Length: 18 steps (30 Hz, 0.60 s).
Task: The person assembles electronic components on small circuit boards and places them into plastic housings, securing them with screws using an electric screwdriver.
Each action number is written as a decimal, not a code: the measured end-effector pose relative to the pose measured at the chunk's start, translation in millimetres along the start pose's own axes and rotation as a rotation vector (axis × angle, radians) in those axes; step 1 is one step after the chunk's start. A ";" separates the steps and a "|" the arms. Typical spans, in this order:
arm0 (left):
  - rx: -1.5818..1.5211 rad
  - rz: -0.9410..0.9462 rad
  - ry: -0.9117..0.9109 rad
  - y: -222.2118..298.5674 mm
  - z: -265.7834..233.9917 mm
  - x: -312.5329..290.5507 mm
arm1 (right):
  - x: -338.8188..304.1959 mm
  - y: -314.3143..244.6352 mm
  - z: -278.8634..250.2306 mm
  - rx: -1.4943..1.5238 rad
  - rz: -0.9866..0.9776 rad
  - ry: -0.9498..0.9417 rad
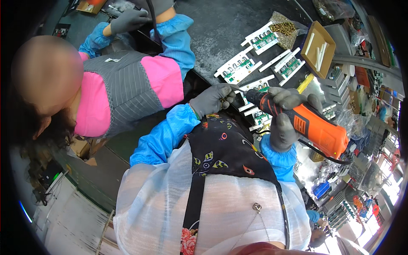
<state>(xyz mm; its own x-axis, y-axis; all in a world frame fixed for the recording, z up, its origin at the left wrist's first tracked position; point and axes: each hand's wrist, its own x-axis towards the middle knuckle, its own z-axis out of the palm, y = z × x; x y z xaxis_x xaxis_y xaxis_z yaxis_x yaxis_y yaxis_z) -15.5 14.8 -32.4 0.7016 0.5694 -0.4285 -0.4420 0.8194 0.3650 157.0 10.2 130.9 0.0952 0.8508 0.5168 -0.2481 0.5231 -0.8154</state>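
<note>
My right hand [283, 132], in a grey glove, is wrapped round an orange and black power screwdriver [319, 131]. The tool's bit points left, toward the fingers of my left hand [211, 100]. That grey-gloved hand is pinched closed, with small brass-coloured screws [224, 102] showing at its fingertips, partly hidden. Just beyond both hands lie white frames with green circuit boards; one such board [255, 96] is right under the tool's front end, and another [238, 67] lies farther away.
A clear bag of brass screws [284, 29] and a cardboard tray [318, 50] with white strips are at the far side of the dark bench [212, 32]. A co-worker in pink [163, 80] works to my left. The tool's black cable [323, 157] hangs at right.
</note>
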 end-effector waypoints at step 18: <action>-0.143 -0.065 -0.099 8.7 4.9 -3.0 | -0.6 -3.3 -13.3 0.080 0.001 -0.115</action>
<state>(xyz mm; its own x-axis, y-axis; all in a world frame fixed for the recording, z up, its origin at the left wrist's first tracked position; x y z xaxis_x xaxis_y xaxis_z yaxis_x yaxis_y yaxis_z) -18.8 19.9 -23.9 0.7795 0.5114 -0.3616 -0.4639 0.8593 0.2152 170.6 8.7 129.7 -0.0153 0.8375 0.5462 -0.3244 0.5126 -0.7950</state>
